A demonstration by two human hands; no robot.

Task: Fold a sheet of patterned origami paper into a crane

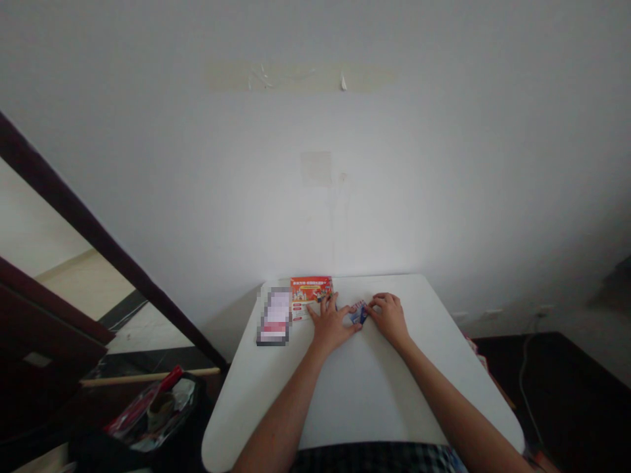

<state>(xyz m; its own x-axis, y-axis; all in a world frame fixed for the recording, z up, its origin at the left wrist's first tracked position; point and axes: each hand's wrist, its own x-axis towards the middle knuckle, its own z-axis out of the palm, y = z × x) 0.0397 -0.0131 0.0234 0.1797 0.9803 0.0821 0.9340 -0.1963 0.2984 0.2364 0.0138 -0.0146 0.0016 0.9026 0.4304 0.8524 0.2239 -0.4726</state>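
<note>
A small blue, white and red piece of printed paper (358,313) lies on the white table (369,387) between my two hands. My left hand (331,323) has its fingers spread; the thumb and index finger touch the paper's left side, while other fingertips rest by a red-and-white printed leaflet (310,287). Pinched at its right edge, the paper is between the fingers of my right hand (390,318). Whether the paper is folded is too small to make out.
A phone (275,316) with a pixelated screen lies left of the leaflet. The table's far edge meets a white wall (394,217). On the floor at left stands a dark bin (165,410) with rubbish in it. A cable (525,368) hangs at right.
</note>
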